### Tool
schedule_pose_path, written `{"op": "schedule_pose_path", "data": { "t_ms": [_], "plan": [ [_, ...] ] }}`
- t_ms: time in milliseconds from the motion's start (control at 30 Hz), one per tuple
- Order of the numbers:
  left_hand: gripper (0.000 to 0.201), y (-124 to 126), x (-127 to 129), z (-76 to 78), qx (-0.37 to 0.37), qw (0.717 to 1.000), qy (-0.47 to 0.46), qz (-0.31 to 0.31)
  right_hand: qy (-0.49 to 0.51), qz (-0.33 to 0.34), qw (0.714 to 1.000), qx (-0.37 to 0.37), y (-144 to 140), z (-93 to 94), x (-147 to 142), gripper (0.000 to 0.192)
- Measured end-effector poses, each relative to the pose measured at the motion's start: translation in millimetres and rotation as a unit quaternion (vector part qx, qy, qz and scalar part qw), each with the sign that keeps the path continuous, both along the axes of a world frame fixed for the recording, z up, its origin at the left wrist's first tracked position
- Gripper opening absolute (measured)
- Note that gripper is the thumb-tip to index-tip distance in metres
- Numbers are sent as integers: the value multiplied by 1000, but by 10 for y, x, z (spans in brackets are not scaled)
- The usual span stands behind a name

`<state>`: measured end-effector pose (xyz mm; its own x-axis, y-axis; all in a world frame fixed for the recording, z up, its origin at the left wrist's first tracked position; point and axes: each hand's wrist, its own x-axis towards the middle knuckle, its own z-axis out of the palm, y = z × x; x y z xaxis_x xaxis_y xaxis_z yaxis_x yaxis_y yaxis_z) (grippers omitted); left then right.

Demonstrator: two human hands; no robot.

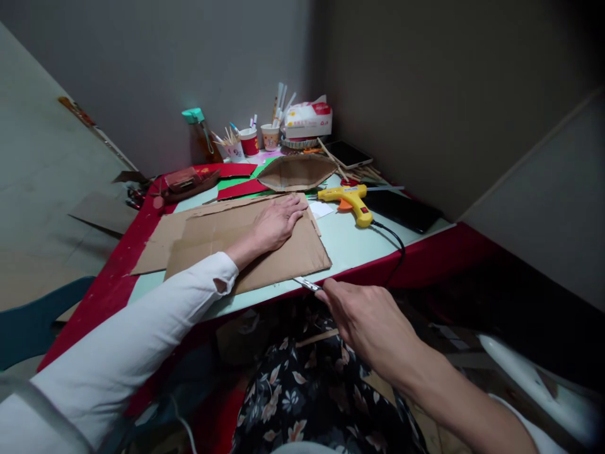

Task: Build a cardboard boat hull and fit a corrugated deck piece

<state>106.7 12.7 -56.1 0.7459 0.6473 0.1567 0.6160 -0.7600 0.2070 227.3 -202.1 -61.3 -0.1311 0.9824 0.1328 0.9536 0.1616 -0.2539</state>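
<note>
My left hand [278, 222] lies flat on a sheet of brown cardboard [293, 255], its fingers stretched toward the far edge. Wrapped in my right hand [362, 309] is a utility knife [308, 284], its blade pointing left at the cardboard's near edge. Whether the blade touches the cardboard I cannot tell. Beneath the top sheet, more cardboard [150, 246] sticks out to the left. Just past my left fingertips, a yellow hot glue gun [350, 198] with an orange trigger rests on the table. An eye-shaped cardboard piece [297, 173] stands behind the sheet.
The table [366, 246] has a pale top and a red cloth [425, 255]. At the back are paper cups [249, 142] of pens and sticks, a tissue pack [308, 118] and a bottle [201, 135]. A black tablet [404, 210] lies right, a brown pouch [184, 183] left.
</note>
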Motion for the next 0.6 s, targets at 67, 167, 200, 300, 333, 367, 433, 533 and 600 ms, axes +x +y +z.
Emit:
{"op": "schedule_pose_path", "data": {
  "t_ms": [67,167,200,300,333,367,433,533,600],
  "plan": [
    [47,-4,-1,-12,-2,1000,-3,3,4,11,1000,0,-24,-9,59,27],
    [47,-14,2,-22,-11,1000,-10,5,24,8,1000,2,19,-1,57,26],
    [47,-15,3,-22,-14,1000,-12,5,30,3,1000,4,47,3,32,25],
    [47,-13,3,-23,-21,1000,-16,4,35,-10,999,15,114,-3,-57,26],
    [47,-12,3,-23,-22,1000,-15,3,38,-8,999,18,119,-14,-73,26],
    [47,-12,2,-24,-22,1000,-14,3,41,-5,999,23,114,-31,-77,26],
    [47,-17,-1,-23,-21,1000,-14,4,52,13,998,38,75,-80,-42,27],
    [48,-41,-3,-20,-18,1000,-15,10,63,50,994,78,-14,-164,83,29],
    [48,-62,1,-21,-17,1000,-18,14,60,66,991,100,-57,-193,169,31]
  ]
}}
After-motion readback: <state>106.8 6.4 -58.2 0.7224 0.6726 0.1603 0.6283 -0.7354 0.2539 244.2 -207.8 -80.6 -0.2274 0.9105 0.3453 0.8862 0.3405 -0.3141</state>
